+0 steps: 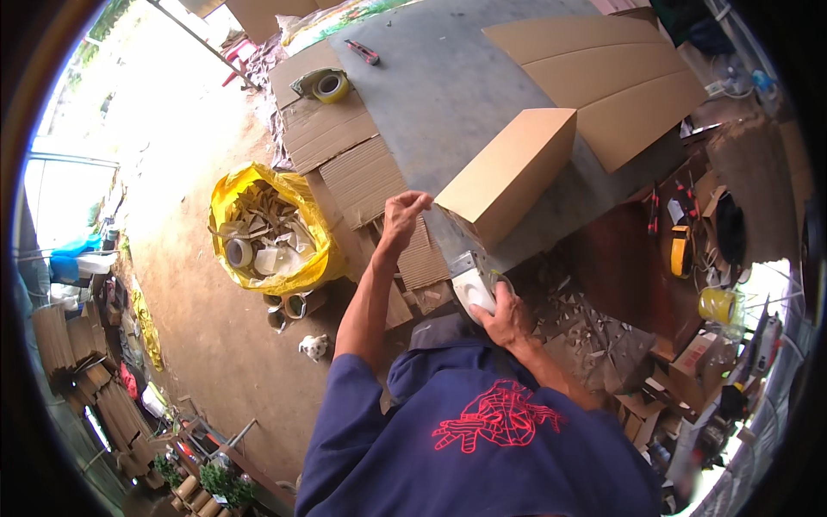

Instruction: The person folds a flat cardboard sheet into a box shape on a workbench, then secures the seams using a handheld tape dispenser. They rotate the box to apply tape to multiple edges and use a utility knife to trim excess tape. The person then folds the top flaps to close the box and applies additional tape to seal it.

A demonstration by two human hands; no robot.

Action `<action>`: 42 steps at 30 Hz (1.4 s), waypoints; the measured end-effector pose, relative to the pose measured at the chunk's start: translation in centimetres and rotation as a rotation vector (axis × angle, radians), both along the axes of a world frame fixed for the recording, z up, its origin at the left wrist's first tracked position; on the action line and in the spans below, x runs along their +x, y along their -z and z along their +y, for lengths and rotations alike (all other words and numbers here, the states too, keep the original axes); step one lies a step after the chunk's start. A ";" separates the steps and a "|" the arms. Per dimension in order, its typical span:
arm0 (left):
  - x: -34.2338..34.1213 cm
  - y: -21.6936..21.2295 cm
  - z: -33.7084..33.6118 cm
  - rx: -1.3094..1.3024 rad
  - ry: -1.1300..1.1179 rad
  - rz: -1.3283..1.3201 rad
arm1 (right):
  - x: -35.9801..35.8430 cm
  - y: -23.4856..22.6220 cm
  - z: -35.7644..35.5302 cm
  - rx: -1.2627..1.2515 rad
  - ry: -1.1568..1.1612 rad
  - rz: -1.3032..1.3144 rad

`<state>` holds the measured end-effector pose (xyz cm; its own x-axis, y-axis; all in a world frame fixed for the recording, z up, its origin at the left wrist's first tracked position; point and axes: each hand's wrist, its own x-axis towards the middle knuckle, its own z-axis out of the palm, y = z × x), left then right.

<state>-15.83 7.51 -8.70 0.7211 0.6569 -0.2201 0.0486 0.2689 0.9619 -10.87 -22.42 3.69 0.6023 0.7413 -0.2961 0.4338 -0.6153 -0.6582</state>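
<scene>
Left hand: the left hand (pixel 403 217) is raised at the near left corner of the box (pixel 508 172), fingers bent, fingertips touching or just at the box's edge; whether it grips anything I cannot tell.
Right hand: the right hand (pixel 508 317) is closed around a tape dispenser (pixel 472 284), held just below the box's near end.
Box: plain brown cardboard, long and closed up, lying tilted on the grey surface (pixel 448 77), its near end over the surface's edge.
Flat cardboard: a large folded sheet (pixel 612 73) lies on the surface beyond the box, just beside it.
Tape roll: a roll (pixel 331 86) sits on corrugated sheets (pixel 340 146) at the surface's left edge.
Cutter: a red cutter (pixel 363 52) lies on the far part of the surface, well apart from the hands.
Sack: a yellow sack (pixel 267 228) of scraps and tape cores stands on the floor to the left.
Right side: a yellow roll (pixel 717 304) and small tools lie on a low brown bench (pixel 629 267).
</scene>
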 end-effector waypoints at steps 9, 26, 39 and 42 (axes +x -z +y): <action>4.8 2.1 6.3 0.039 0.369 -0.007 | -3.8 5.3 4.5 0.042 0.146 -0.151; 9.3 7.0 0.1 0.297 0.129 0.044 | -4.9 8.4 5.0 0.091 0.286 -0.107; 9.2 -4.2 -3.0 0.331 0.514 0.472 | -4.6 7.8 4.5 -0.063 0.277 -0.243; 9.0 -5.2 -6.2 0.714 0.549 0.538 | -4.3 7.8 4.0 -0.037 0.169 -0.265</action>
